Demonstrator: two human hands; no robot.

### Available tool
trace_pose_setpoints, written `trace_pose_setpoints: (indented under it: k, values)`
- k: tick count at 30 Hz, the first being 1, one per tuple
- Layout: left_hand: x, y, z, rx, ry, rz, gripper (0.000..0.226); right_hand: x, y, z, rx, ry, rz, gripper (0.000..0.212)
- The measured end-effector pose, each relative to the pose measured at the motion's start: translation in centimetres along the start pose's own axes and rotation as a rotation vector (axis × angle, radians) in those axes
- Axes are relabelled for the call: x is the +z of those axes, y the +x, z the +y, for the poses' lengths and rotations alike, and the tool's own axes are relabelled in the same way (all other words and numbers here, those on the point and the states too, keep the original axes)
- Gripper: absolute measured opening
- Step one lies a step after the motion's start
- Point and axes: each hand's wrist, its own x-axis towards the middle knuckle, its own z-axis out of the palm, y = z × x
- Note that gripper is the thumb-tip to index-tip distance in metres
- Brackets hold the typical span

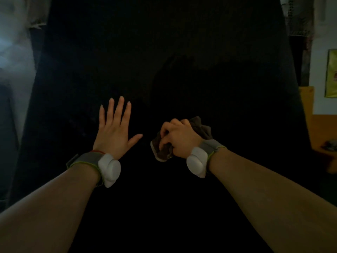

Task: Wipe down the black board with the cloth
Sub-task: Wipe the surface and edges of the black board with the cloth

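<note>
Against the black board (164, 52), which fills nearly all of our view, we rest our left hand (114, 132) flat with fingers spread wide, seemingly bracing. Our right hand (179, 137) is closed around the bunched brown cloth (198, 127), held at the board's middle. We cannot tell how much has been wiped: the surface is too dark to show streaks or dust, so we judge most of it may remain.
</note>
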Motion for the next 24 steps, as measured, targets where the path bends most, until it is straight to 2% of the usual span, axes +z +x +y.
trace_pose_setpoints:
  k: [2, 3, 6, 8, 11, 18, 24]
  values:
    - [0.3, 0.0, 0.1, 0.003, 0.011, 0.006, 0.094, -0.9, -0.1, 0.2, 0.016, 0.053, -0.014, 0.034]
    - [0.4, 0.1, 0.0, 0.006, 0.01, 0.017, 0.094, -1.5, 0.0, 0.2, 0.046, 0.101, 0.045, 0.034]
    - [0.8, 0.1, -0.2, 0.018, 0.023, 0.045, 0.094, -3.5, 1.0, 0.5, 0.196, 0.149, 0.392, 0.039]
    - [0.9, 0.2, -0.4, 0.022, 0.038, 0.048, 0.094, -4.5, 2.4, 0.7, 0.293, 0.131, 0.476, 0.043]
    - [0.9, 0.2, -0.5, 0.017, 0.031, 0.049, 0.093, -4.1, 3.7, 0.7, 0.343, 0.094, 0.406, 0.046]
    - [0.3, -0.1, -0.3, 0.036, -0.008, 0.028, 0.092, -0.3, 2.4, 0.0, 0.128, 0.063, 0.283, 0.026]
    - [-0.3, -1.7, 0.0, 0.033, -0.036, -0.011, 0.087, 3.0, -0.3, -2.0, 0.033, 0.035, 0.169, 0.027]
